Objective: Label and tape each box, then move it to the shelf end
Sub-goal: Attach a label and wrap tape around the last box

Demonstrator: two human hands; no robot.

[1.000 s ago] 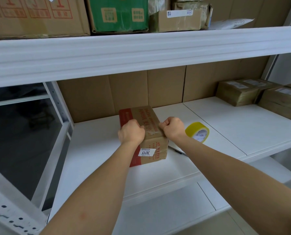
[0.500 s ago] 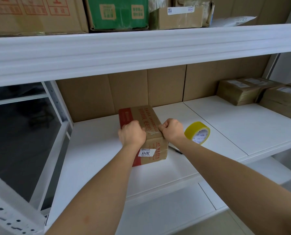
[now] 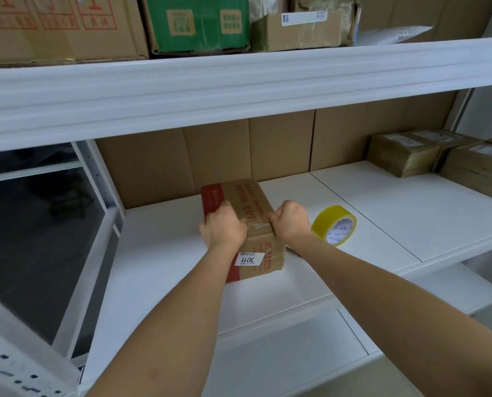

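The cardboard box [image 3: 243,224] lies on the white middle shelf [image 3: 164,253], near its left end and just in front of the cardboard backing; its position has not shifted over the last second, and the white label [image 3: 249,259] marked 3011 is already on its near face. What has changed is small: the left hand [image 3: 223,229] has slid a little toward the box's left edge, its fingers now draped over the top and down the red side, holding the box steady; the right hand [image 3: 290,222] stays where it was at the right top edge, fingers curled tight, seemingly pinching or pressing a strip of clear tape [image 3: 257,224] that shows as a glossy wrinkle between the two hands; whether the strip is truly gripped I cannot tell. I judge the taping to be in its smoothing stage, with the move along the shelf yet to come. The yellow tape roll [image 3: 335,226] stands on edge just right of the right hand; finished parcels [image 3: 405,154] sit well apart at the far right end; larger cartons [image 3: 199,22] fill the shelf above.
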